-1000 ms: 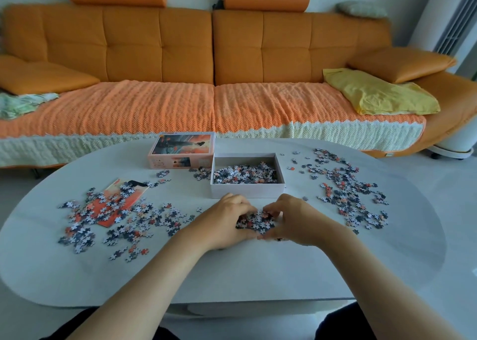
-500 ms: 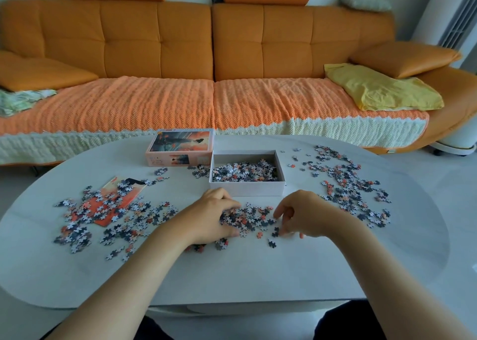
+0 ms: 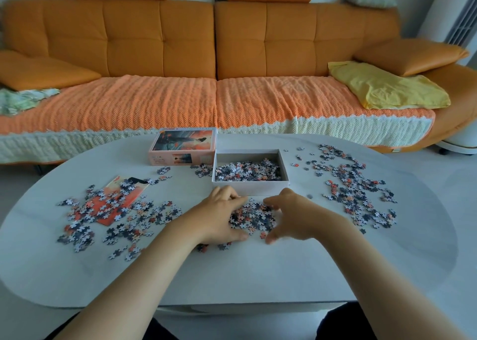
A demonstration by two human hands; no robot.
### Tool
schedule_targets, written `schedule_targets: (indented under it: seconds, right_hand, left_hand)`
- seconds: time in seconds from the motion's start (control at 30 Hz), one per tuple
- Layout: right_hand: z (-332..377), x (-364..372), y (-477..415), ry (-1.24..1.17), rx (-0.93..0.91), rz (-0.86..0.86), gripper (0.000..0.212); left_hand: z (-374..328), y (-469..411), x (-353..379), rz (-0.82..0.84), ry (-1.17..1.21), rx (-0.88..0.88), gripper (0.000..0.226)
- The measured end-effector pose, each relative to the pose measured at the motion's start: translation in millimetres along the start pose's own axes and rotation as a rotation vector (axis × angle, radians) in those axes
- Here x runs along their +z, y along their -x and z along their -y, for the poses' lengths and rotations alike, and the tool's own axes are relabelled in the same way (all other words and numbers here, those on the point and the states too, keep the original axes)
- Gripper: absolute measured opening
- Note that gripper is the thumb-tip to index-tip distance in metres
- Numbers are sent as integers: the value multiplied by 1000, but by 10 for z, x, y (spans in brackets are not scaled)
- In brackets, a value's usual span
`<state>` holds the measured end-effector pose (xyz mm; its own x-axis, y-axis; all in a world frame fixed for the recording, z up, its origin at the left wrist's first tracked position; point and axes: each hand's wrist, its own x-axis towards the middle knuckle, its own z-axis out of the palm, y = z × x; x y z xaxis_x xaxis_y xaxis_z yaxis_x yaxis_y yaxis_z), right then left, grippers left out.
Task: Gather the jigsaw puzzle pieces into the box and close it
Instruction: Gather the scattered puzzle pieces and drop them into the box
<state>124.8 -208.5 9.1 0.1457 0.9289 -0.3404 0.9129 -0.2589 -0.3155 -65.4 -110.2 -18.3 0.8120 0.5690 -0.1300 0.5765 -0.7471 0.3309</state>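
An open white box (image 3: 249,188) with puzzle pieces inside sits mid-table, and its picture lid (image 3: 183,146) lies just left of it. In front of the box lies a small heap of pieces (image 3: 254,217). My left hand (image 3: 219,217) cups the heap's left side, fingers curved and touching the pieces. My right hand (image 3: 291,217) cups the right side the same way. More pieces lie scattered on the left (image 3: 113,215) over an orange picture sheet (image 3: 121,197), and on the right (image 3: 353,185).
The pale oval table (image 3: 245,275) has bare surface near its front edge. An orange sofa (image 3: 214,63) with a yellow cloth (image 3: 387,86) stands behind the table. A white appliance (image 3: 462,30) stands at the far right.
My hands had pressed together over the heap, then spread apart, leaving the pieces looser. Now they curve in around the heap again, closer to the box.
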Motion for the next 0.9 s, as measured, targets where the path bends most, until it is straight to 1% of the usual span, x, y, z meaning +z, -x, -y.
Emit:
schedule_targets:
  seconds: [0.07,0.17,0.23,0.3,0.37,0.43,0.53,0.6,0.7,0.77,0.9]
  right_hand:
    - [32,-20,-42,-31,-13,-23,83]
    - [90,-50,-69,-114,-36,-43,55]
    - [133,-47,-79,-179,-49,-42,48]
    - [172,-38,-110,-177,-52,-57,47]
    - [196,-14,-154,-178,-61,-65,43]
    - [212,10,-193,-165,-64,-89,34]
    - [227,11,-219,-142,-60,-148,16]
    - [242,-3,-220,-157,-62,-154,14]
    - [265,-66,-217,-147,-95,-174,15]
    - [282,-152,-224,-197,-114,-205,11]
    - [291,-350,-299,-278,-142,-353,8]
  left_hand:
    - [-27,-51,5,-7,41,6,86]
    - [-68,-100,16,-41,98,21,71]
    - [-82,-111,25,-58,152,24,63]
    - [-73,-116,28,-90,184,20,53]
    - [-64,-115,19,-133,199,29,36]
    - [-63,-104,4,-167,216,36,25]
    - [-66,-87,-13,-198,263,18,20]
    - [-61,-79,-34,-212,313,-3,16]
    - [-39,-81,-102,-258,392,-28,14]
    - [-34,-104,-189,-294,432,-40,11]
    - [9,-257,-374,-394,499,-49,8]
